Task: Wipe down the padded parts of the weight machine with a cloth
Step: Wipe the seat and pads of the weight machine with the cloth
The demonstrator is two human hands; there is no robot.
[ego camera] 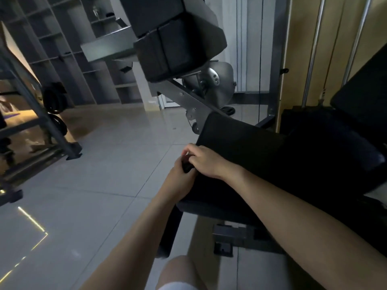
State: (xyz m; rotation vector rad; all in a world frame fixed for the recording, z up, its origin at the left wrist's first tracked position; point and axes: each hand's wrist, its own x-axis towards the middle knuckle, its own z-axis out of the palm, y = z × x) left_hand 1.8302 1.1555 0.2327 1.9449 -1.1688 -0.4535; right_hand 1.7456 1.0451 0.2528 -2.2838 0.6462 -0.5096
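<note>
The weight machine's black seat pad [261, 147] lies in the middle right of the head view. My left hand [179, 178] and my right hand [204, 162] meet at its front left edge. Both are closed on a small dark bunched cloth [186, 165], which is mostly hidden between the fingers. My right forearm lies across the seat pad. A thick black padded block [178, 42] hangs on the machine's arm above and beyond the hands. A dark back pad [360, 97] stands at the right edge.
A metal rack [41, 122] with black weight plates [55, 99] stands at the left on the pale tiled floor [100, 168]. Grey shelves line the back wall. Steel guide rods [312, 59] rise at the right. The machine's base bracket [230, 237] sits under the seat, near my knee [180, 271].
</note>
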